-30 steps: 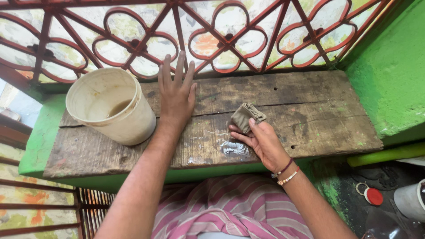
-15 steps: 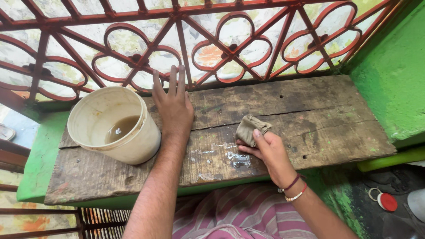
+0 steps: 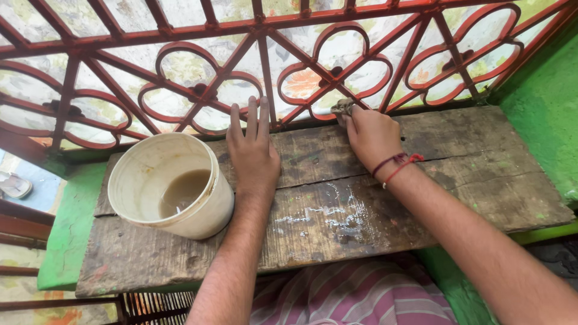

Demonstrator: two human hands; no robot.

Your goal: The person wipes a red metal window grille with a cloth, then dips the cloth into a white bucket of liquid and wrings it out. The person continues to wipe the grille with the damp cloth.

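At the grille (image 3: 198,90), our right hand (image 3: 370,135) presses a bunched cloth (image 3: 343,107) against the lowest bar, fingers curled around it. Our left hand (image 3: 253,153) lies flat, fingers spread, just right of the bucket (image 3: 171,186); a nudge could spill its murky water.

Worktop (image 3: 457,174): old wood plank, rough, cracked, matt; wet glossy patch near middle. Bucket (image 3: 171,186): cream plastic, smooth, stained. Rag (image 3: 343,107): dull olive cloth, crumpled. Grille (image 3: 198,90): red-painted metal, semi-gloss. Wall (image 3: 542,102): green paint, rough plaster.
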